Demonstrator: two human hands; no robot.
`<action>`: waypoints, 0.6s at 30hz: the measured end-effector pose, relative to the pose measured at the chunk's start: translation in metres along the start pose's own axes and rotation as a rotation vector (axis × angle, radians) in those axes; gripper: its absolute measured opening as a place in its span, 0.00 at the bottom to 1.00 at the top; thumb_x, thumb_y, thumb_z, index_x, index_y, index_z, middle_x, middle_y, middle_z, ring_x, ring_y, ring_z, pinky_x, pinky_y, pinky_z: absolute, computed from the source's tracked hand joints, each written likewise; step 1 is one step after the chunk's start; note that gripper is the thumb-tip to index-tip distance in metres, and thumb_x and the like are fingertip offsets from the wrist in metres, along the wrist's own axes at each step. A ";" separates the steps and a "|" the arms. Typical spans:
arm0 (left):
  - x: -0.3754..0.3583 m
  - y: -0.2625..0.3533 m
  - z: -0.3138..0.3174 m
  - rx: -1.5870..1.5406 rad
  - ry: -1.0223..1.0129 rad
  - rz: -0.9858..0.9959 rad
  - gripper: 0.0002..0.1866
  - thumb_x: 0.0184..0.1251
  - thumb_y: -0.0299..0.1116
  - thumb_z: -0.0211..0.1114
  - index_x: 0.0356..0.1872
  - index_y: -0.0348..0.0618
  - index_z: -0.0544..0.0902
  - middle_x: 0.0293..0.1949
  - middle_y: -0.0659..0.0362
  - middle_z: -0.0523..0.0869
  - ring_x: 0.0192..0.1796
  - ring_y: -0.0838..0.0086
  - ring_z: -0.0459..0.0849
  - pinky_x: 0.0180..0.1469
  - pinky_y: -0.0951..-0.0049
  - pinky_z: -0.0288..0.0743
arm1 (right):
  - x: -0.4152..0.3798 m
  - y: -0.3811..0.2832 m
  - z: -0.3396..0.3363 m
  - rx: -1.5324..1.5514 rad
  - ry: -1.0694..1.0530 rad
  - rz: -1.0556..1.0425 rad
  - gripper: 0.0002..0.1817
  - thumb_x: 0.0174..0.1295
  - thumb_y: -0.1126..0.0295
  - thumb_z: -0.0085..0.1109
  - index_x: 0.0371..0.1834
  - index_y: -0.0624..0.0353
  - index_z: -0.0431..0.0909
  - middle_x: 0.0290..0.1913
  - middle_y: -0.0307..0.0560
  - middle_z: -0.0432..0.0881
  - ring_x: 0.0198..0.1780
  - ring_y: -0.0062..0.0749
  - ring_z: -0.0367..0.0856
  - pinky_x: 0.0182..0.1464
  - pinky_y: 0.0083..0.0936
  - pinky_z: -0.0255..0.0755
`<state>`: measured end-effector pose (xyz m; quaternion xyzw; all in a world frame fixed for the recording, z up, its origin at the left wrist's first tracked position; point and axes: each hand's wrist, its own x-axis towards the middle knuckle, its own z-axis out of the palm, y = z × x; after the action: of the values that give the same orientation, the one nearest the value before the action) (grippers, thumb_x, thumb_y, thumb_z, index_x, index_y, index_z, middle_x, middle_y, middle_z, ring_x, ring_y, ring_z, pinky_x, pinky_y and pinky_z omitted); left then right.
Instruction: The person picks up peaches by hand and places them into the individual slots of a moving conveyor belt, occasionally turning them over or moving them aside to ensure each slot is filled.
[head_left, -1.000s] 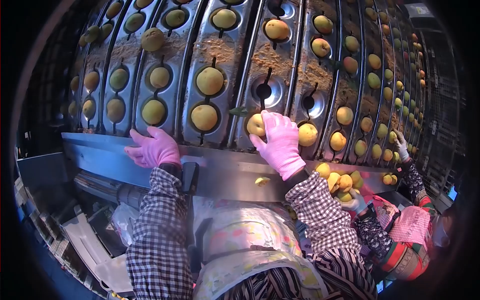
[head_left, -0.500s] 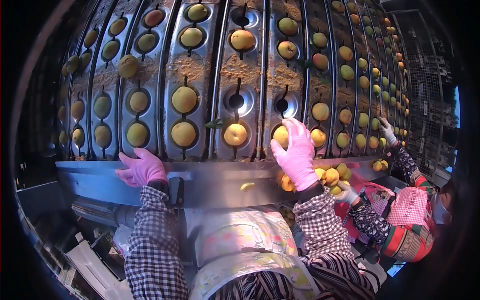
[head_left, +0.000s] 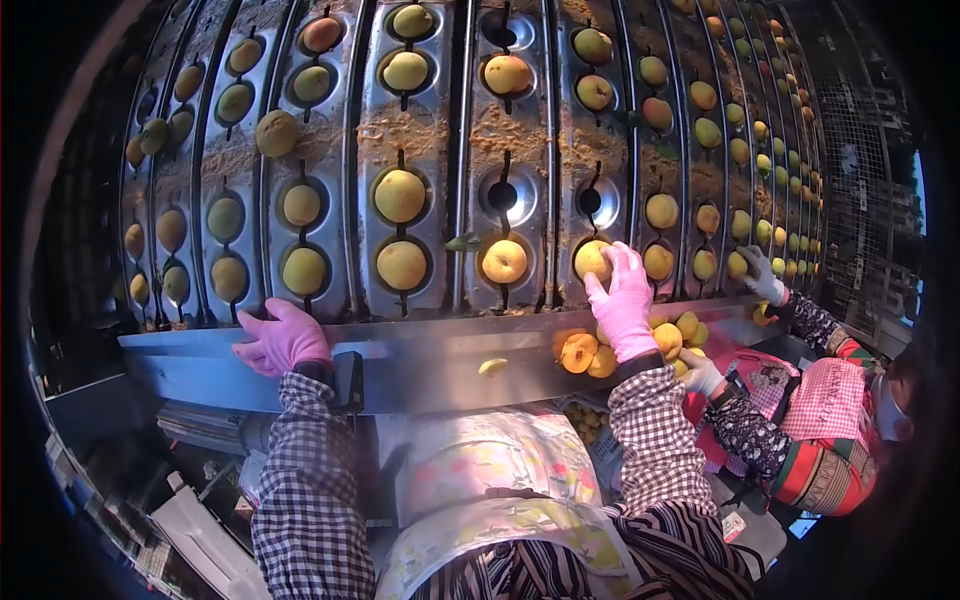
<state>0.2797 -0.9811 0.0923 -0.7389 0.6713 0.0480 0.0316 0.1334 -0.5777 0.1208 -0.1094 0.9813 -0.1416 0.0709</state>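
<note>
In pink gloves, both my hands are at the near edge of a machine with rows of metal cups (head_left: 503, 195). My right hand (head_left: 624, 305) has its thumb and fingertips around the right side of a yellow peach (head_left: 592, 260), which sits in a front-row cup. To its left, another peach (head_left: 504, 262) rests in its cup. My left hand (head_left: 284, 338) lies open with fingers spread on the metal ledge (head_left: 430, 355), holding nothing. The nearest peach to it is a greenish-yellow one (head_left: 303, 271).
Below my right hand, several loose peaches (head_left: 667, 338) and a cut one (head_left: 577, 352) lie on the ledge. A small yellow-green piece (head_left: 492, 367) is there too. At right, a co-worker's gloved hand (head_left: 762, 276) reaches to the cups. A leaf (head_left: 463, 242) lies between cups.
My right hand has shifted from over the peach to its right side, uncovering more of it. My left hand stays spread on the ledge. The machine appears shifted right in view.
</note>
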 end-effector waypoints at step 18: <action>0.082 -0.020 -0.003 -0.005 0.011 -0.008 0.36 0.75 0.61 0.49 0.78 0.56 0.63 0.79 0.32 0.50 0.81 0.43 0.51 0.78 0.46 0.47 | 0.014 -0.151 0.020 -0.194 -0.248 0.138 0.35 0.56 0.48 0.71 0.62 0.56 0.74 0.51 0.51 0.80 0.53 0.48 0.82 0.54 0.46 0.75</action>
<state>0.3076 -1.0610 0.0858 -0.7418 0.6686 0.0452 0.0263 0.1530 -0.7272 0.1449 -0.0646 0.9792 -0.0263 0.1904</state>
